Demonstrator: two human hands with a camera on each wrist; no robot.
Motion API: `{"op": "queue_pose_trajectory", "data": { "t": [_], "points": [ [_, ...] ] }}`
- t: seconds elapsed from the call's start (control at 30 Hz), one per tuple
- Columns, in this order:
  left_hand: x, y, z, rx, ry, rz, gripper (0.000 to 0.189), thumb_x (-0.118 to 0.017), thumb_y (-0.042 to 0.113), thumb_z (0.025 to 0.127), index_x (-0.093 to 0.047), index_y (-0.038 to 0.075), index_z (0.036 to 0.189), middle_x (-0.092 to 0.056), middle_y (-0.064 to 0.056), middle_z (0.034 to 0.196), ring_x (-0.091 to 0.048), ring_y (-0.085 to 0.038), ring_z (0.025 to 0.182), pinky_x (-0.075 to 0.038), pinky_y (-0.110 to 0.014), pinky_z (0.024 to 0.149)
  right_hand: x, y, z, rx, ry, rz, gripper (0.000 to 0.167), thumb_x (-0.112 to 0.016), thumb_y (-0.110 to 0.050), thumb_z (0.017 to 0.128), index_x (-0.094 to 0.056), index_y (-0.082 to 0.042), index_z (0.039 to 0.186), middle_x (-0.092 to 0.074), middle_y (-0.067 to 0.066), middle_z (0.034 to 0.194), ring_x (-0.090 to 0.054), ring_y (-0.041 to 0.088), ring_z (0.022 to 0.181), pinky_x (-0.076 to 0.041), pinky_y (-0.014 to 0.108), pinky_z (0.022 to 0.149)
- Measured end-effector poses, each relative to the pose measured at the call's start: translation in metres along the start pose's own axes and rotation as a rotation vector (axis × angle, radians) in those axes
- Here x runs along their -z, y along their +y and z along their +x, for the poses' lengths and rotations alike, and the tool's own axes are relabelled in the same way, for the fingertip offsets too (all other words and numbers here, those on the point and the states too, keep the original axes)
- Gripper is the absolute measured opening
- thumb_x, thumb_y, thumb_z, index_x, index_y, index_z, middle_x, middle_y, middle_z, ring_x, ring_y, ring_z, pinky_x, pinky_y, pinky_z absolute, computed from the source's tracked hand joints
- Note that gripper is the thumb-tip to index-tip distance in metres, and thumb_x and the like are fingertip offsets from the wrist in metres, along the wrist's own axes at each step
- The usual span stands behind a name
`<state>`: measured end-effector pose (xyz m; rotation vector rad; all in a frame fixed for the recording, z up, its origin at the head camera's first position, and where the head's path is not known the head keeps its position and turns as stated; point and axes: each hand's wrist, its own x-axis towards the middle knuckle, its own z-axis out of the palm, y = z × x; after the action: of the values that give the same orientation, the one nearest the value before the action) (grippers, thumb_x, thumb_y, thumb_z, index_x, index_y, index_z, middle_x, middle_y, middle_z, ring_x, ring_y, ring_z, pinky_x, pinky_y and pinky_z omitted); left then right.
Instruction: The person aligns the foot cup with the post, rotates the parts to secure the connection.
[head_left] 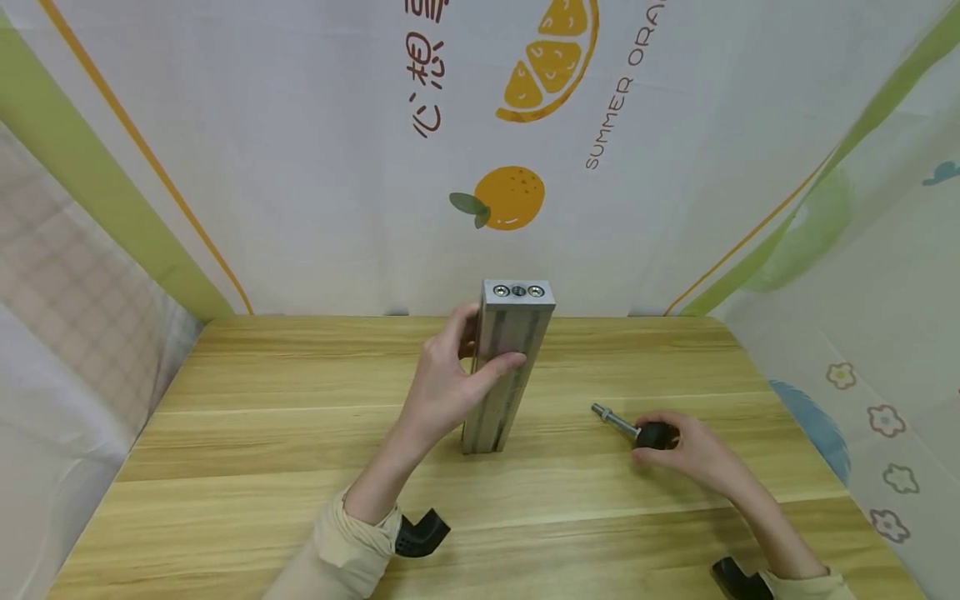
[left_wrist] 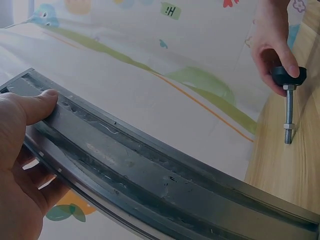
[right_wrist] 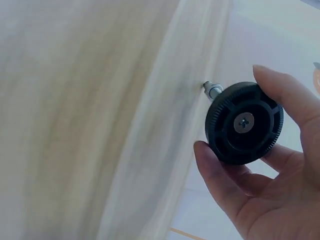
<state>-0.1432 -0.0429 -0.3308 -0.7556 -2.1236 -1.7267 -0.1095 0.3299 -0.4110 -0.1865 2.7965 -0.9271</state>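
A long grey metal profile (head_left: 517, 333) with lengthwise grooves stands upright on the wooden table. Two screws flank a threaded hole in its top end plate (head_left: 501, 292). My left hand (head_left: 442, 383) grips its upper part, thumb across the grooved face and fingers round the far side. To the right, my right hand (head_left: 697, 450) pinches the black round base of a levelling foot (head_left: 651, 435) between thumb and fingers. Its threaded stud (left_wrist: 288, 110) carries two nuts and points away from the palm, toward the profile's side. In the right wrist view, a cross-head screw (right_wrist: 244, 122) sits mid-base.
The wooden table (head_left: 262, 492) has a printed cloth (head_left: 337, 183) hanging behind it, close to the back edge, with more cloth at both sides. Black wrist devices (head_left: 422, 533) stick out from both sleeves.
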Motion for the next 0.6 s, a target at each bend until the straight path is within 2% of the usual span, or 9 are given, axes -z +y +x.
{"op": "queue_pose_trajectory", "data": {
  "t": [0.17,0.37,0.6],
  "points": [
    [0.000,0.000,0.000,0.000,0.003,0.001,0.056,-0.082,0.012,0.086,-0.054,0.011,0.136,-0.073,-0.009,0.119,-0.071,-0.021,0.103,-0.061,-0.032,0.085,0.003,-0.006,0.001,0.011,0.073,-0.020,0.053,-0.082,-0.033,0.087,-0.065,-0.005,0.129,-0.070,0.021,0.117,-0.068,0.022,0.092,-0.056,0.026,0.067],
    [-0.001,0.001,0.000,0.010,-0.001,-0.005,0.055,-0.082,0.014,0.087,-0.055,0.011,0.135,-0.073,-0.009,0.120,-0.071,-0.021,0.104,-0.061,-0.033,0.086,0.009,-0.017,0.003,0.012,0.117,-0.024,0.052,-0.081,-0.027,0.088,-0.063,-0.006,0.132,-0.069,0.024,0.118,-0.070,0.026,0.091,-0.055,0.028,0.065],
    [0.000,0.002,0.000,0.028,-0.001,-0.006,0.055,-0.082,0.015,0.087,-0.056,0.012,0.134,-0.073,-0.009,0.119,-0.071,-0.020,0.103,-0.061,-0.033,0.086,0.022,-0.034,0.003,0.031,0.197,-0.037,0.055,-0.079,-0.031,0.090,-0.061,-0.010,0.138,-0.069,0.021,0.119,-0.072,0.030,0.097,-0.057,0.026,0.069]
  ]
}}
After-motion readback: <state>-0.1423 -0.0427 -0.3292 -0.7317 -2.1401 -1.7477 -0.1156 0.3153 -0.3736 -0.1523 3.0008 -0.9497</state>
